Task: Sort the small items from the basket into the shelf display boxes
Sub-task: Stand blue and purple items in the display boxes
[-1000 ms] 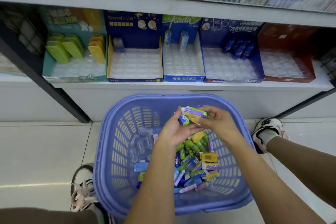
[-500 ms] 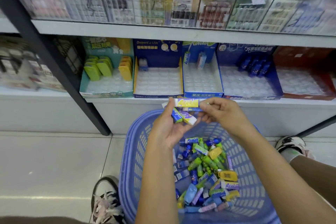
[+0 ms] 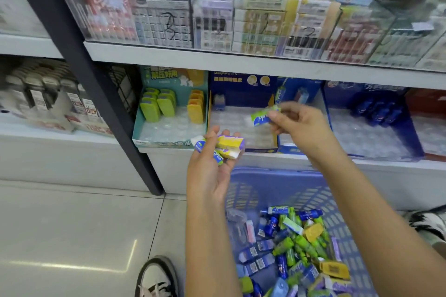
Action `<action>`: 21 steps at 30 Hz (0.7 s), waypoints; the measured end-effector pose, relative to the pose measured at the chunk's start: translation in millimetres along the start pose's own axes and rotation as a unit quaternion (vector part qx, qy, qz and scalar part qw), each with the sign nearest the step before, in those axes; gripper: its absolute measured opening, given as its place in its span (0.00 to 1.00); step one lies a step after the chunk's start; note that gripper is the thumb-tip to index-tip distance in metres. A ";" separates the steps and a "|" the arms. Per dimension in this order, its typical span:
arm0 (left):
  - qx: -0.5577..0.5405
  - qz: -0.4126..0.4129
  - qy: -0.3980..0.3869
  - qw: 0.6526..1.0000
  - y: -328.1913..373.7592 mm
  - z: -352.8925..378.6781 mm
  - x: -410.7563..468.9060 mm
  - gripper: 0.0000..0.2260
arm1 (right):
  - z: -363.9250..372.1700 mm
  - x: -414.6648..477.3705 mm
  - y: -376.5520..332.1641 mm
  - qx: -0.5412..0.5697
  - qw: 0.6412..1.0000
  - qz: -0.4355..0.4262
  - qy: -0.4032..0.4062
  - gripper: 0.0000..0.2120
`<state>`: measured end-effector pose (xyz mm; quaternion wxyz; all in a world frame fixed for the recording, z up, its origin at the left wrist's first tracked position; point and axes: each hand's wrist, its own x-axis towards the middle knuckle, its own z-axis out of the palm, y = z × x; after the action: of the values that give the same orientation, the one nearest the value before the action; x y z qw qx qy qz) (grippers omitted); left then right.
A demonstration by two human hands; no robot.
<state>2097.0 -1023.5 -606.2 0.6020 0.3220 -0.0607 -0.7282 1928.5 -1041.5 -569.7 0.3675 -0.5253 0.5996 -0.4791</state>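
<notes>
Basket [image 3: 277, 173] cut off at bottom edge; red display box [image 3: 427, 103] cut at right edge. I cannot read the blurred green packet [image 3: 261, 117] pinched in the right hand [image 3: 300, 128]

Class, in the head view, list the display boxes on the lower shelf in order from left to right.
In order: teal box holding green and yellow cases → navy box with yellow trim → blue box partly behind the right hand, which pinches a green packet → dark blue box holding small blue items → red box at the right edge.
</notes>
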 end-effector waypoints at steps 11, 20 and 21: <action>0.001 -0.042 -0.021 0.999 -10.0 -0.7 2.6 0.05 | -34.6 74.3 17.5 -0.311 0.934 -0.077 0.159 0.08; -0.002 -0.105 -0.028 0.994 -31.0 12.1 -4.2 0.09 | -47.6 107.4 31.4 -0.367 0.927 -0.068 0.021 0.08; 0.000 -0.106 -0.028 0.994 -32.6 12.4 -4.3 0.09 | -51.2 112.8 30.1 -0.366 0.930 -0.045 -0.006 0.08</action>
<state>2063.2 -1014.5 -610.3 0.5194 0.3062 -0.0434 -0.7966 1851.7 -1142.9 -577.6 0.1318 -0.6526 0.7068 -0.2390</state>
